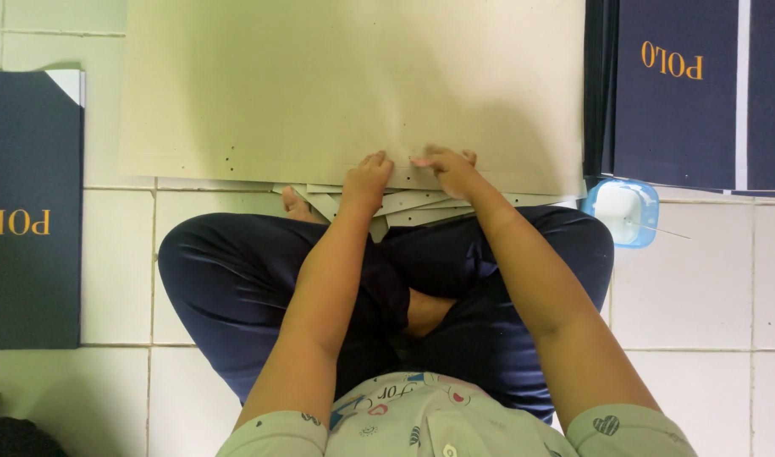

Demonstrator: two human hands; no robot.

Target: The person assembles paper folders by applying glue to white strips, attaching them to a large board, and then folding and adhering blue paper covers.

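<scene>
I sit cross-legged on a tiled floor in dark blue trousers. A large beige cardboard sheet (336, 85) lies in front of my knees, on top of several thinner grey-white sheets (421, 206) that stick out under its near edge. My left hand (367, 179) rests on that near edge, fingers curled over the stack. My right hand (447, 167) lies beside it on the same edge, fingers pressing down on the cardboard. Whether either hand pinches a sheet cannot be made out.
A dark navy printed sheet (27, 211) with gold lettering lies at the left. More navy sheets (683, 93) are stacked at the upper right. A small blue dish with white contents (622, 211) and a thin stick sits by my right knee.
</scene>
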